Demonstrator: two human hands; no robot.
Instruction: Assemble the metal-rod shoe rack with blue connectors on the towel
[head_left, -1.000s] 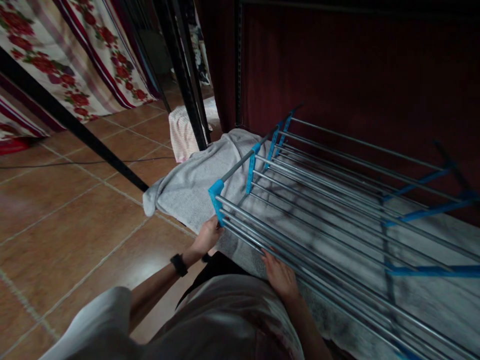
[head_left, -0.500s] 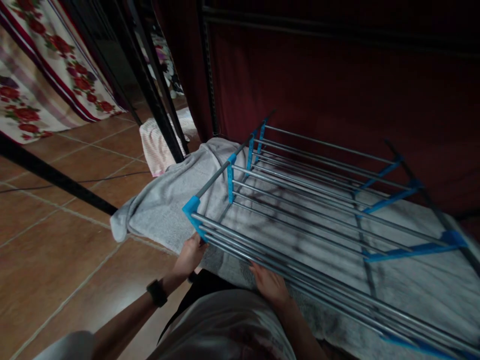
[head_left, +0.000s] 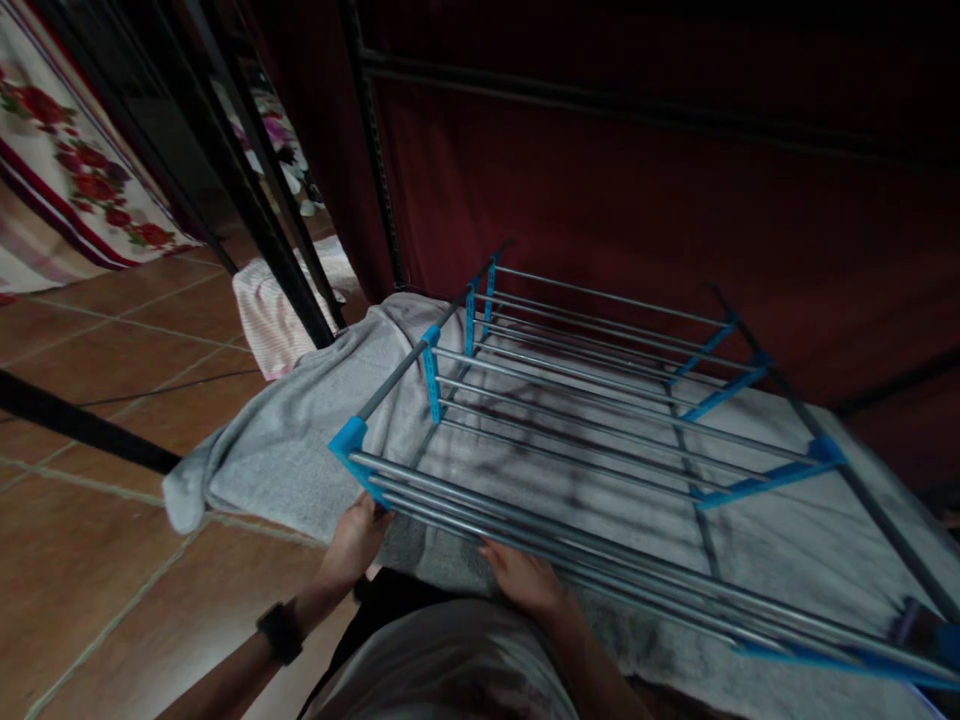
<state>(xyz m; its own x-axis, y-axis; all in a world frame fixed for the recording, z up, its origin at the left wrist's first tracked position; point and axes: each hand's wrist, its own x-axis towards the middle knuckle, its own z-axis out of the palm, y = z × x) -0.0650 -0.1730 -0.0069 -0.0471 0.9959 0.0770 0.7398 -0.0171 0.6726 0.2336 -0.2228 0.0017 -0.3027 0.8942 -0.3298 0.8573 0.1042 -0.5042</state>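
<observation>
A tiered rack (head_left: pixel 570 432) of grey metal tubes with blue plastic end pieces, like a shoe rack, lies on a grey blanket (head_left: pixel 285 450). Its nearest tier, with several parallel tubes, runs across in front of my body. My left hand (head_left: pixel 358 538) is closed around the blue corner piece (head_left: pixel 349 437) at the near left, its fingertips partly behind it. Farther right, my right hand (head_left: pixel 529 580) grips the near tubes from below; most of its fingers are hidden under them. A dark watch sits on my left wrist.
A dark red cloth (head_left: pixel 600 190) hangs behind the rack on a black metal frame (head_left: pixel 382 165). Black posts and a low bar (head_left: pixel 82 420) stand at the left over brown floor tiles (head_left: pixel 90 560). A striped cloth (head_left: pixel 270 315) lies near the posts; a flowered curtain (head_left: pixel 82 165) hangs beyond.
The view has turned slightly right, so everything sits farther left and a little lower. Both hands keep their places on the rack. A dark object now shows at the rack's near right corner.
</observation>
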